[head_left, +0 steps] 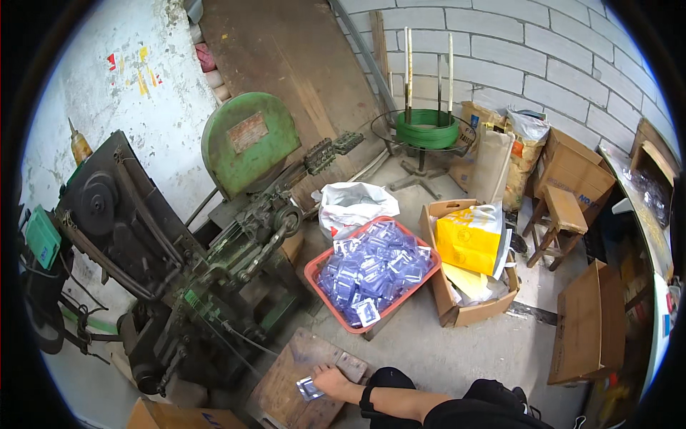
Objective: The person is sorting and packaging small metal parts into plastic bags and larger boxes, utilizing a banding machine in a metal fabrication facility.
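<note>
Touching the right edge of a small shiny packet [307, 389], the right hand [329, 380] is over a wooden board [287, 357]. Its fingers are bent near together; whether they pinch the packet, I cannot tell. The packet's inside is too small to make out. Beyond it, a pink tray [321, 297] holds a heap of bluish packets [375, 268], many hidden under others. On the green machine [214, 150], the plate [247, 133] is too worn for reading. The yellow bag [468, 239] in an open carton [477, 313] bears small, unclear print.
</note>
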A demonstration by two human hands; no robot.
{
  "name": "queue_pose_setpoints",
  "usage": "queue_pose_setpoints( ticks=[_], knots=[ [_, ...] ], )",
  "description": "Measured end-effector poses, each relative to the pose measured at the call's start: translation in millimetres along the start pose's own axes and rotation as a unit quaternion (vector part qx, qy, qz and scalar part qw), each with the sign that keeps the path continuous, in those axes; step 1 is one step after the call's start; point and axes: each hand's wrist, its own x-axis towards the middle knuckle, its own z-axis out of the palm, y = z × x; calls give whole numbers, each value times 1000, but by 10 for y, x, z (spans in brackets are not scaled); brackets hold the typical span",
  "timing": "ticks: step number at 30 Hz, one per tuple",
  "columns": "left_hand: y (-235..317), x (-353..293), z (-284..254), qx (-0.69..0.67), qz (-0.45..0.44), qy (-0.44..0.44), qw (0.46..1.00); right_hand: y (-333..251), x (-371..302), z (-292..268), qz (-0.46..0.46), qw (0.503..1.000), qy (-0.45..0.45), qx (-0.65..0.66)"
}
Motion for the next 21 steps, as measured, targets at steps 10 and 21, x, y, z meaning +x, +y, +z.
queue_pose_setpoints(
  ticks=[10, 21],
  knots=[
    [-1495, 139, 2420, -254, -143, -341, 894, 189, 218, -107, -149, 980, 134, 4],
    [-2594, 1148, 3102, -240, -208, -348, 882, 38, 349, 680, -182, 979, 54, -80]
  ],
)
